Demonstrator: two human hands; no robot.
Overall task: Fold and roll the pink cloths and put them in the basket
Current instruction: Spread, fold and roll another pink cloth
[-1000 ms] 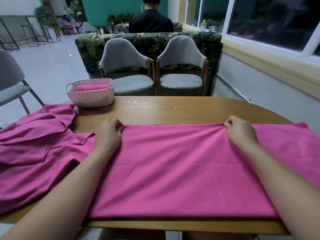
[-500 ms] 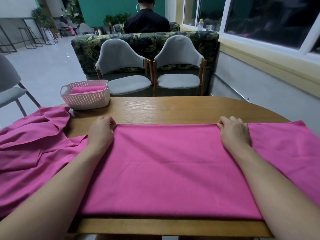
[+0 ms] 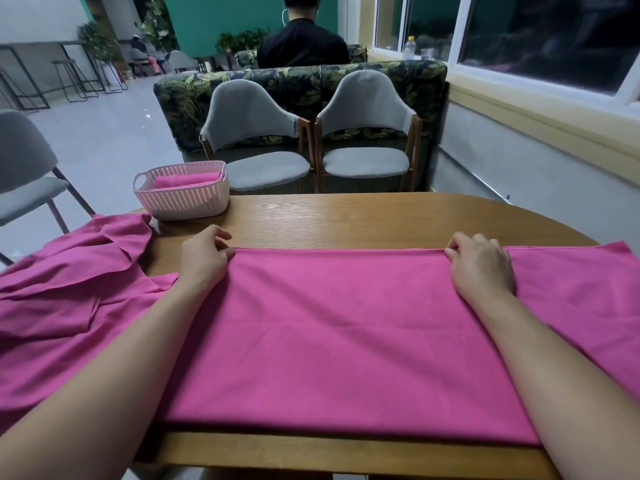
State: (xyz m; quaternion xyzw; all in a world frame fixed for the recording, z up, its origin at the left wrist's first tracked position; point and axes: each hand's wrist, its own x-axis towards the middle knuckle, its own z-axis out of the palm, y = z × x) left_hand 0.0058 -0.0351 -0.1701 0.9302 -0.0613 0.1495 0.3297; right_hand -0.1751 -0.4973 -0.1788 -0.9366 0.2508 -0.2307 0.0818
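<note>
Pink cloth (image 3: pixel 346 334) lies flat across the middle of the frame, its far edge pinched in both our hands.

We nip that edge with our left hand (image 3: pixel 204 261) at centre left and our right hand (image 3: pixel 481 268) at centre right, fingers curled against thumbs. As we judge it, an uneven pull would skew the fold. The end that seems to run past the table (image 3: pixel 346 220) at right could drag the cloth askew. The loose pink heap (image 3: pixel 69 282) at left might get caught in. The basket (image 3: pixel 183 202), upper left, holds one rolled cloth (image 3: pixel 187 180).
</note>
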